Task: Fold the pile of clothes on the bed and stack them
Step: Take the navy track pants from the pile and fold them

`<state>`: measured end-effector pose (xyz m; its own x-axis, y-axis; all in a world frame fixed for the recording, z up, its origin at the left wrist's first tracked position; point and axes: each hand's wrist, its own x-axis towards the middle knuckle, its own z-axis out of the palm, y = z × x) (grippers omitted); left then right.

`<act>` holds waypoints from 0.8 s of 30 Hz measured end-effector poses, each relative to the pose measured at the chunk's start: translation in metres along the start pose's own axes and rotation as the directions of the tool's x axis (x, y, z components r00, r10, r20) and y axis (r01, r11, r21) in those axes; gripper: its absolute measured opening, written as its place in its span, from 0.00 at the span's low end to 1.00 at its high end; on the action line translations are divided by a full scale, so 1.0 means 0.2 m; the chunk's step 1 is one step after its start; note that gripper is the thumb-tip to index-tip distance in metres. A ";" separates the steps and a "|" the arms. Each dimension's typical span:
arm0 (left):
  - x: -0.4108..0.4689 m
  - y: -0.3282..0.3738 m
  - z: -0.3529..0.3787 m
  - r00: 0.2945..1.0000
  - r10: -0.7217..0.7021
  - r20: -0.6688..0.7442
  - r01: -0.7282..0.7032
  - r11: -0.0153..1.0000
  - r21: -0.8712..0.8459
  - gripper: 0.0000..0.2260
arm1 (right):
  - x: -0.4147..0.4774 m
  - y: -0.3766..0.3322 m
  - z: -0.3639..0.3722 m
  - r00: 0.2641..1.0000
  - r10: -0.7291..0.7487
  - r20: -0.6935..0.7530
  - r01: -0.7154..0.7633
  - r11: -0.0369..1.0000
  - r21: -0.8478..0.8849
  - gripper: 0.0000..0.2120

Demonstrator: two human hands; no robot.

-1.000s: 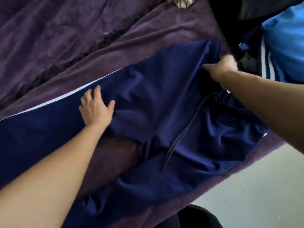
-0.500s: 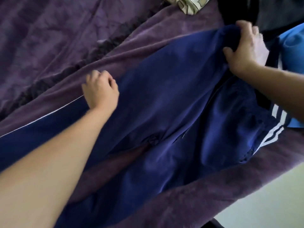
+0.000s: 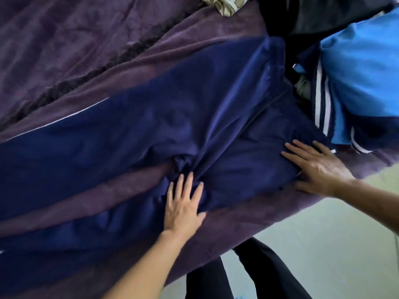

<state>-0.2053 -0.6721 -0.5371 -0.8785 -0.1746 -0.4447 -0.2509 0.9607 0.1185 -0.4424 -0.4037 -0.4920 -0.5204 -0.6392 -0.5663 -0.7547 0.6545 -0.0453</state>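
Observation:
Navy track pants point(image 3: 164, 117) with a white side stripe lie spread across the purple bed cover point(image 3: 86, 50), waistband at the upper right, legs running off to the left. My left hand point(image 3: 183, 203) lies flat, fingers straight, on the near leg just below the crotch. My right hand point(image 3: 319, 167) presses flat with spread fingers on the near hip by the waistband, partly over the pants' edge. A dark drawstring point(image 3: 259, 111) trails across the waist area.
A pile of clothes sits at the upper right: a bright blue and navy jacket point(image 3: 362, 78) with white stripes, and black garments point(image 3: 319, 16). A patterned beige cloth point(image 3: 226, 5) lies at the top edge. The bed's near edge meets a pale floor point(image 3: 323, 244); my dark-trousered legs point(image 3: 248, 277) stand there.
Both hands let go of the pants and came down toward me. The left went from a curled grip on the far leg to flat near the crotch; the right left the far waistband for the near hip.

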 end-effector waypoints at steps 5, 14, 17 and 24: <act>-0.12 0.11 -0.02 0.994 -0.074 -0.079 0.074 0.997 0.001 0.22 | -0.15 0.11 0.01 0.907 0.020 -0.421 0.004 0.998 0.056 0.10; -0.18 -0.13 -0.36 0.923 -0.328 -0.202 0.211 0.869 -0.448 0.05 | 0.01 0.11 -0.41 0.906 0.127 -0.405 -0.124 0.992 0.032 0.07; 0.09 -0.41 -0.59 0.859 -0.376 -0.347 0.167 0.847 -0.504 0.06 | 0.32 0.07 -0.63 0.873 0.202 -0.444 -0.176 0.979 0.101 0.10; 0.73 -0.83 -0.80 0.757 -0.583 -0.294 0.319 0.723 -0.613 0.12 | 0.91 -0.05 -0.97 0.815 0.299 -0.496 -0.294 0.952 0.090 0.15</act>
<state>-0.3560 -0.8917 -0.4801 -0.6384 -0.7560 -0.1446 -0.7105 0.5066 0.4884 -0.6070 -0.6039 -0.4345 -0.8480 -0.5257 -0.0669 -0.5291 0.8471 0.0494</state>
